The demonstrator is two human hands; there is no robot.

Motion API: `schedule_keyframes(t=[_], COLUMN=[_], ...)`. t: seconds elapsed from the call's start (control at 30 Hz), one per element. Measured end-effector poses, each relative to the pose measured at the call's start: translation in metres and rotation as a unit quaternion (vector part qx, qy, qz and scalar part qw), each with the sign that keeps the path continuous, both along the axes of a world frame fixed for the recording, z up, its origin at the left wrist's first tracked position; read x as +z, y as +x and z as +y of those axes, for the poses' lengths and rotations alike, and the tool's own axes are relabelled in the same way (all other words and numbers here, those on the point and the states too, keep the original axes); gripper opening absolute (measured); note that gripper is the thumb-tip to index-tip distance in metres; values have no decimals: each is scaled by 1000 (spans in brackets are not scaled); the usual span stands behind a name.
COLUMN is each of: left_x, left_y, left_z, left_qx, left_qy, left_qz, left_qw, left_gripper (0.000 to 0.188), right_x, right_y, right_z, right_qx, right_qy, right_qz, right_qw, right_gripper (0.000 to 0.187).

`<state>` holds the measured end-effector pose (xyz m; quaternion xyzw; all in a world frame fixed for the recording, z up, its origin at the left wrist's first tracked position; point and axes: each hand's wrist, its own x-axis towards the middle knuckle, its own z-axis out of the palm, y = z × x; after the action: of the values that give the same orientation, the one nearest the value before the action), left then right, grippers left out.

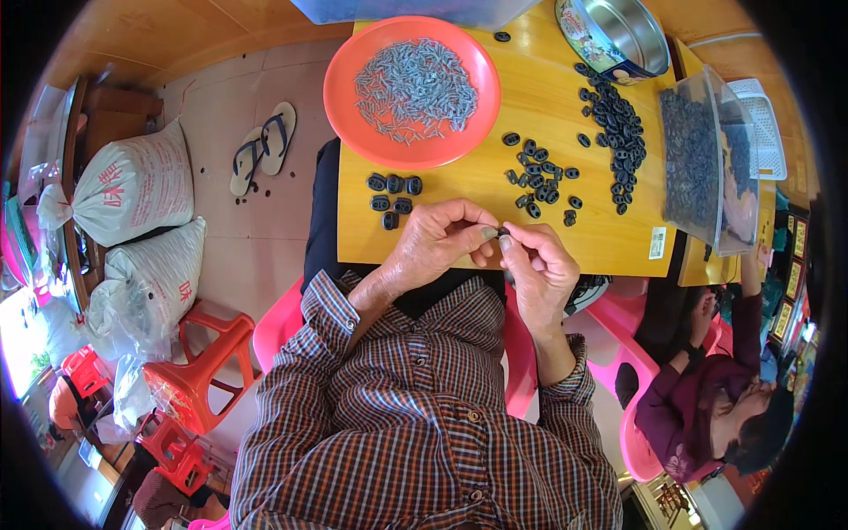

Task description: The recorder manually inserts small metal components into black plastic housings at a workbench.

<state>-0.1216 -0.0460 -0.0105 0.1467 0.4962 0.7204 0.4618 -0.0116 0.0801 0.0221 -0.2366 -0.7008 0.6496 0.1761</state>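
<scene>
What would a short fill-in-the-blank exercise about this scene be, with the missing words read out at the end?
1. The round red dish stands to the ____ of the open tin.
2. The two flip-flops lie on the ____, beyond the edge of the table.
3. The left hand and right hand meet at a small piece whose colour is ____.

Missing words, in order: left; floor; black.
</scene>
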Motion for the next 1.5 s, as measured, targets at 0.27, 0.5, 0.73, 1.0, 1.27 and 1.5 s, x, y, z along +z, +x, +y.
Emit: schedule_keyframes(t=[0.27, 0.5, 0.73, 1.0, 1.27, 1.5], left_x=[0, 4, 3, 0, 2, 1], left_y=[-3, 2, 2, 1, 4, 6], left_z=[0, 3, 4, 3, 5, 7], left_qx=[-17, 1, -5, -4, -8, 9], left_qy=[-10, -50, -36, -13, -51, -59], left_qz=[8, 16, 25, 35, 78, 87], left_qw=[1000, 999, 999, 999, 996, 994], left_gripper=[12, 12, 14, 16, 15, 13], right_x=[-9, 0, -6, -3, -5, -7], right_y=[2, 0, 10, 6, 6, 6], right_z=[5, -1, 4, 4, 3, 4], right_qx=[48, 26, 38, 8, -1, 10], right_qy=[92, -42, 24, -45, -64, -78], right_qz=[13, -4, -75, -70, -69, -62], right_qw=[995, 999, 996, 997, 996, 995], right_gripper=[18, 21, 10, 8, 8, 10])
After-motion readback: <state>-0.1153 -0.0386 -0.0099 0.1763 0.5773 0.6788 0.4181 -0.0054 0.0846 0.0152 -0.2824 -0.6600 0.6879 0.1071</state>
